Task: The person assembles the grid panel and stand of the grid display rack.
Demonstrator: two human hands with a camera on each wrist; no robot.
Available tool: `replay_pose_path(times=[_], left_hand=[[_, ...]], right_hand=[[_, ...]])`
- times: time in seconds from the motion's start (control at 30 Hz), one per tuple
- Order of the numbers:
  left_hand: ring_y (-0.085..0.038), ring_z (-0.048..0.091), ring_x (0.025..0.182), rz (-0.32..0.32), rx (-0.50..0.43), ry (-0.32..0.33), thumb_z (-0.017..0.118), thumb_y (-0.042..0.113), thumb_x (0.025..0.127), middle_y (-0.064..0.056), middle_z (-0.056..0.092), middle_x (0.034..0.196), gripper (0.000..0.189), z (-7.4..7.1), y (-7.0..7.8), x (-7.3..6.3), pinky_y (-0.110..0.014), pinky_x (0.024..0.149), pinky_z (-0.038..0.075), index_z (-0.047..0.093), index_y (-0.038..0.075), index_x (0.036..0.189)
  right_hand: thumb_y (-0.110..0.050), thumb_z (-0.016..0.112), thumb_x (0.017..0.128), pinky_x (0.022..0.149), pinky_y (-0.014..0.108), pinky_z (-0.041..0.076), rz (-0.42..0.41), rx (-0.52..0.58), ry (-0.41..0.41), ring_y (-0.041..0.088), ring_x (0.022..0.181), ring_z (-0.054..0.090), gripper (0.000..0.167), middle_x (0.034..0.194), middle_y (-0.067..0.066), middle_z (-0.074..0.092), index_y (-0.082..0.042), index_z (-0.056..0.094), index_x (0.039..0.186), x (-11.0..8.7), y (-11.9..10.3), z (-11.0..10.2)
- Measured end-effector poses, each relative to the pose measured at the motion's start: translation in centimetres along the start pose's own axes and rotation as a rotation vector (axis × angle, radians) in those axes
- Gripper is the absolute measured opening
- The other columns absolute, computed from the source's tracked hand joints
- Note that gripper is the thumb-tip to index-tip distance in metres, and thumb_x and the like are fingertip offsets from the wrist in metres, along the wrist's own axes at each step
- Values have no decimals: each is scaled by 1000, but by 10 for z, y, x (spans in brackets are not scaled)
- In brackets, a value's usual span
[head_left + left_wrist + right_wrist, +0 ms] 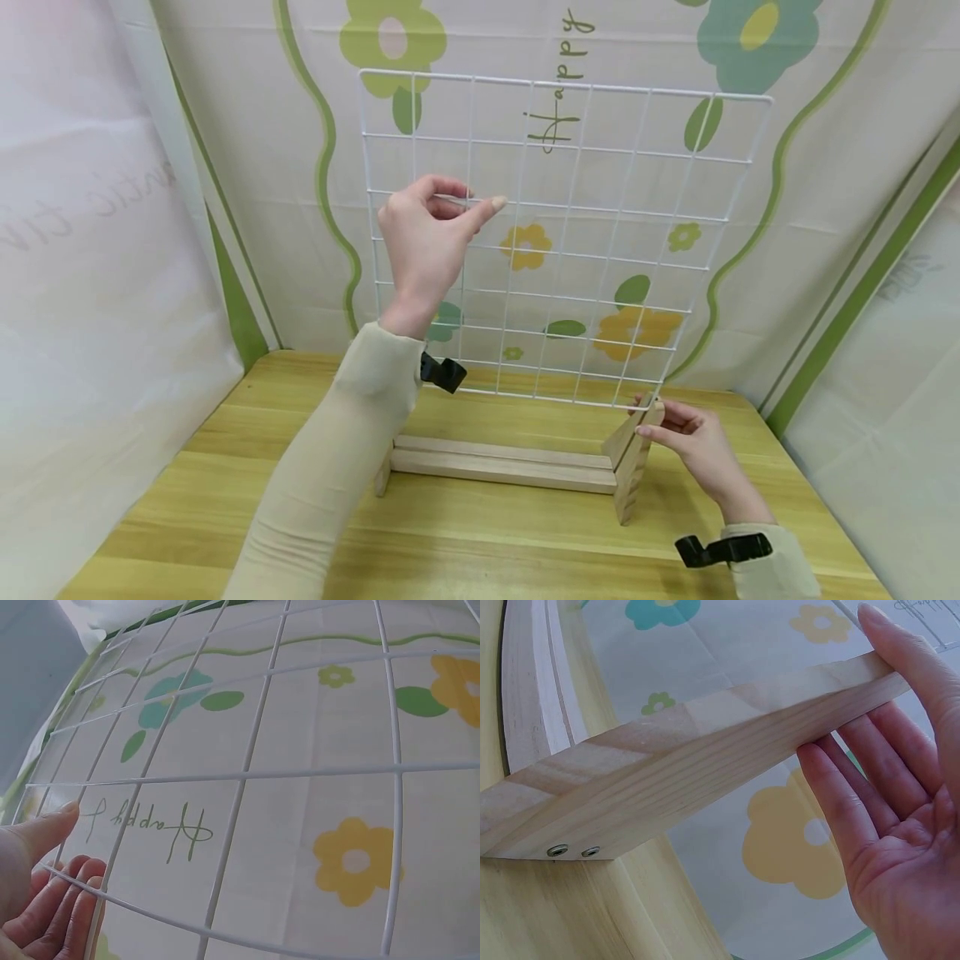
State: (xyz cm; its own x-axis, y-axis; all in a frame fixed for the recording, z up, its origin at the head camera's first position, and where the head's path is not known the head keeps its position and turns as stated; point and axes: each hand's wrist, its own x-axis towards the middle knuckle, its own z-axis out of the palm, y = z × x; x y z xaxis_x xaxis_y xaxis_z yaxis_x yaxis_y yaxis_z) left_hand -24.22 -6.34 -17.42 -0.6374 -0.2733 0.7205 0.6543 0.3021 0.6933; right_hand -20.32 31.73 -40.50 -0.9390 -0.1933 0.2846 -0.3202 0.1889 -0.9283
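A white wire grid panel (562, 85) stands upright, leaning a little, above a light wooden stand (502, 473). My left hand (427, 237) grips wires in the panel's left part; in the left wrist view the thumb is on the near side and the fingers (79, 904) curl behind. The panel's lower right corner meets the top of the stand's right side piece (633, 475). There my right hand (701, 446) holds the side piece, thumb on its edge, fingers against its outer face. My left arm hides part of the stand's left end.
The stand rests on a wood-grain table (525, 550). Behind hangs a cloth backdrop (247, 125) with flowers and writing, with more cloth at both sides. Two metal fasteners (558, 850) show low on the side piece. Black straps (727, 550) circle both wrists.
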Motion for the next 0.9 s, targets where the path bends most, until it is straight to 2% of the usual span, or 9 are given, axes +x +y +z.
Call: replay_pose_path(times=[0.33, 0.43, 0.67, 0.9], left_hand=[[-12, 67, 65, 9, -18, 12, 93, 31, 76, 0, 72, 72, 35, -3, -3, -10, -26, 62, 51, 74, 6, 91], [-13, 66, 65, 9, -25, 17, 93, 31, 76, 0, 71, 71, 34, -4, -5, -14, -26, 61, 50, 74, 6, 91], [-14, 66, 65, 9, -47, 16, 93, 29, 76, 0, 71, 70, 34, -4, -7, -20, -26, 60, 50, 74, 6, 90], [-13, 67, 65, 16, -52, 11, 94, 30, 76, 0, 72, 72, 34, -3, -9, -26, -26, 61, 52, 73, 6, 89]], right_hand=[[-1, 73, 94, 84, 25, 57, 5, -14, 12, 12, 104, 70, 45, 119, -1, 73, 10, 58, 135, -1, -1, 1], [-1, 74, 94, 83, 26, 58, 15, -17, 13, 13, 102, 70, 44, 118, 0, 73, 10, 59, 134, -1, -2, 1], [0, 72, 95, 85, 29, 58, -2, 4, -16, 20, 108, 69, 41, 122, 11, 71, 8, 61, 134, -1, 0, -3], [1, 71, 95, 86, 28, 57, -10, 8, -20, 18, 108, 69, 41, 122, 12, 71, 11, 59, 133, -2, -1, -3]])
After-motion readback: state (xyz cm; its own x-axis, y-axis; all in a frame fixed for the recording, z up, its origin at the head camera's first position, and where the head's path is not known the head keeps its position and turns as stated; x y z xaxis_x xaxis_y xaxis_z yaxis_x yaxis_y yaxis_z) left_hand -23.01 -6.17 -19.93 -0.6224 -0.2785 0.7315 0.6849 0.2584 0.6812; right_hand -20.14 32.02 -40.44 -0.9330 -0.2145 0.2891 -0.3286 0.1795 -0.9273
